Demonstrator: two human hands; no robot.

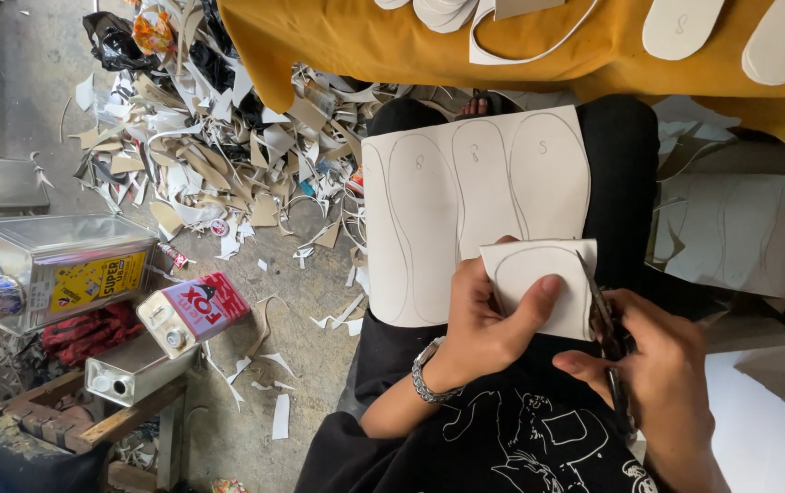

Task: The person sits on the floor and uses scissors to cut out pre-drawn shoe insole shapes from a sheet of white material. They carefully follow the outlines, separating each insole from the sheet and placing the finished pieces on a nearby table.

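My left hand (488,319) pinches a small cream piece of sheet (543,278) with a sole outline drawn on it, thumb on top. My right hand (662,370) grips dark scissors (604,329), whose blades run along the right edge of that piece. Under both lies a larger cream sheet (465,205) on my lap, marked with several pencilled sole outlines. A metal bracelet sits on my left wrist.
A mustard cloth-covered table (392,36) above carries cut white soles (680,26). A heap of cream and white offcuts (210,146) covers the floor at left. Metal tins (59,265) and a red-and-white can (196,310) stand lower left. Another marked sheet (730,233) lies right.
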